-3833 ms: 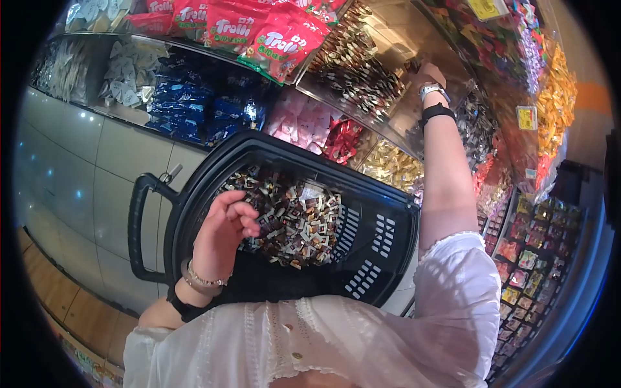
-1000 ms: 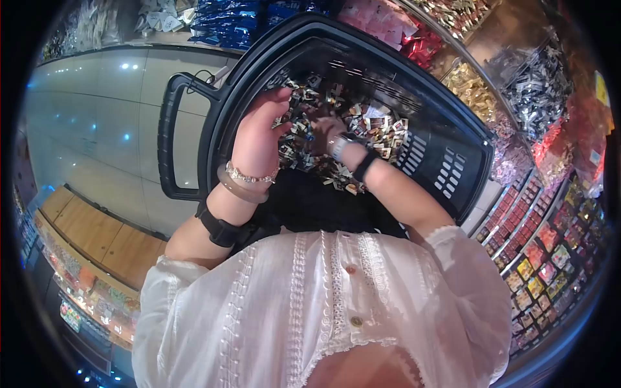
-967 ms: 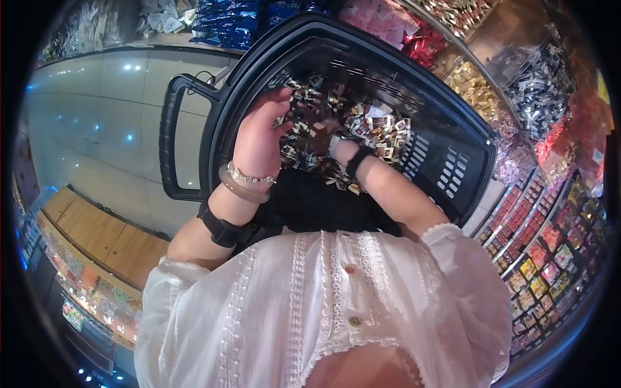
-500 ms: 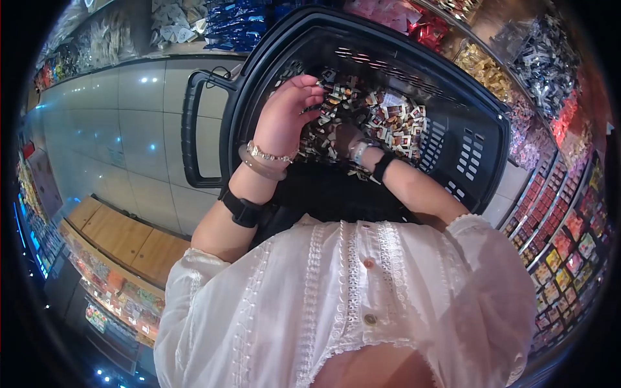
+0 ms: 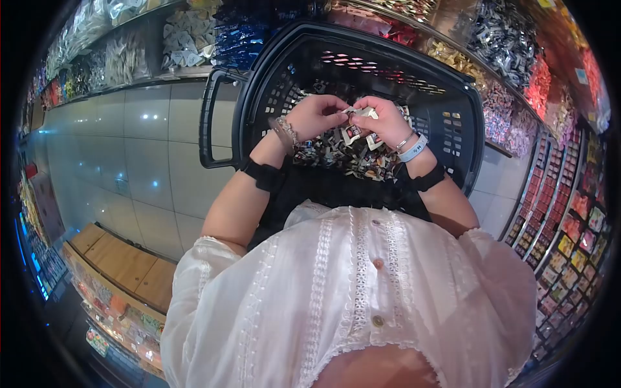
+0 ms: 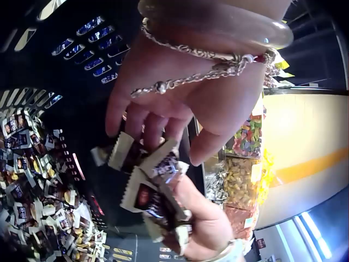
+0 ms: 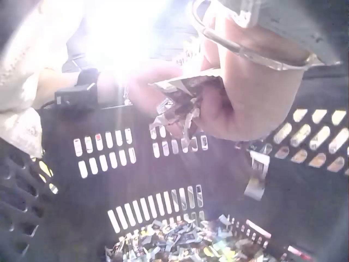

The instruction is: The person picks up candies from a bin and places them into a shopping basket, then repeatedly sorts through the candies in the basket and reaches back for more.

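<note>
Over a black basket (image 5: 259, 97), my right hand (image 5: 386, 123) grips several small wrapped candies (image 6: 154, 199) with dark and cream wrappers. My left hand (image 5: 315, 118) faces it from the other side. In the left wrist view, its fingers bend toward the same candies, fingertips right at a wrapped candy (image 6: 124, 153), while its thumb stands apart from them. Another wrapped candy (image 7: 257, 176) shows in midair below the right hand in the right wrist view. A heap of the same candies (image 6: 32, 191) covers part of the basket floor.
The basket's handle (image 5: 208, 123) sticks out to the left. Candy bins with silver wrapped sweets (image 5: 504, 32) and blue bags (image 5: 239, 35) line the far side. A rack of small packets (image 5: 563, 258) runs along the right, and a wooden bench top (image 5: 123, 258) is at lower left.
From the bin the right hand went down into the candy heap, then rose holding several candies. The left hand has moved right to meet it above the basket.
</note>
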The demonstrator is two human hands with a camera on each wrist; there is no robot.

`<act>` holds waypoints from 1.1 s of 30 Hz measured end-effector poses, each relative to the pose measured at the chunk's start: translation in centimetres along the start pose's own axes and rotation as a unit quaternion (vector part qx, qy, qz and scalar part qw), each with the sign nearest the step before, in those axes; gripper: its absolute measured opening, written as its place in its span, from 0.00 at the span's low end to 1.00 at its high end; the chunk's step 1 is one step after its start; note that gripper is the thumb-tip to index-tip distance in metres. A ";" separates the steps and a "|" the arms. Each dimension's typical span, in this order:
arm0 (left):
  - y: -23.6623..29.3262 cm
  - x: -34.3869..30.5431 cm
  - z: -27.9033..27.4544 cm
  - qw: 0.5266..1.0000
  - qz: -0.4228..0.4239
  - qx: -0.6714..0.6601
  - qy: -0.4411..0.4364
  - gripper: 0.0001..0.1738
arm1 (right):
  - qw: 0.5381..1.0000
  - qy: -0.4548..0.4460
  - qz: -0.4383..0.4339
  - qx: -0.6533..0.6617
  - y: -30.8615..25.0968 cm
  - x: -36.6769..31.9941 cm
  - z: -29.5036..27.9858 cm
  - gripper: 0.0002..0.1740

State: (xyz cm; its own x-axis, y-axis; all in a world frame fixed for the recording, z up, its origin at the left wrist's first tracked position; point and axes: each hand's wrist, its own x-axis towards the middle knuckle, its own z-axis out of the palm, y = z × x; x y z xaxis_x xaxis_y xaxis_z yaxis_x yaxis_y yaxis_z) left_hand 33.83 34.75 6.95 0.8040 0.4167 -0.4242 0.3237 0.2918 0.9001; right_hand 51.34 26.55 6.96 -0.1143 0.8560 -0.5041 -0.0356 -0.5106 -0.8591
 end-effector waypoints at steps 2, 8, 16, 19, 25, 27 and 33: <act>0.0 -0.3 0.3 0.998 0.046 0.022 -0.030 0.18 | 1.000 0.019 0.001 -0.013 0.1 -0.4 0.0 0.11; -1.2 0.0 0.5 0.991 0.026 0.115 -0.066 0.19 | 0.997 0.051 -0.061 0.008 0.9 -1.2 0.6 0.14; -1.1 0.3 0.5 0.988 0.083 0.131 0.012 0.18 | 0.976 0.104 0.028 -0.192 -0.4 -2.3 0.1 0.18; -1.9 0.9 0.7 0.988 0.120 0.093 0.033 0.18 | 0.988 0.057 0.042 -0.136 -0.3 -2.3 0.6 0.16; -1.0 0.4 0.8 0.986 0.127 0.105 0.026 0.17 | 0.992 0.094 0.057 -0.065 -0.3 -2.0 1.3 0.11; -0.5 0.1 0.8 0.980 0.136 0.143 0.025 0.17 | 0.992 0.117 0.033 -0.033 1.1 -1.3 0.9 0.09; -0.7 0.2 0.8 0.971 0.143 0.189 0.016 0.17 | 0.992 0.118 0.044 0.003 1.1 -1.2 1.3 0.09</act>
State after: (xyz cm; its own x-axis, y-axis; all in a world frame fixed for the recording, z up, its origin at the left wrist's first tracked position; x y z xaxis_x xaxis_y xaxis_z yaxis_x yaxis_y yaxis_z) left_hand 34.14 33.92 6.33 0.8741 0.4623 -0.1491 0.2545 -0.1744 0.9512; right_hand 50.11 24.81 6.76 0.1179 0.8031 -0.5841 -0.0421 -0.5836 -0.8109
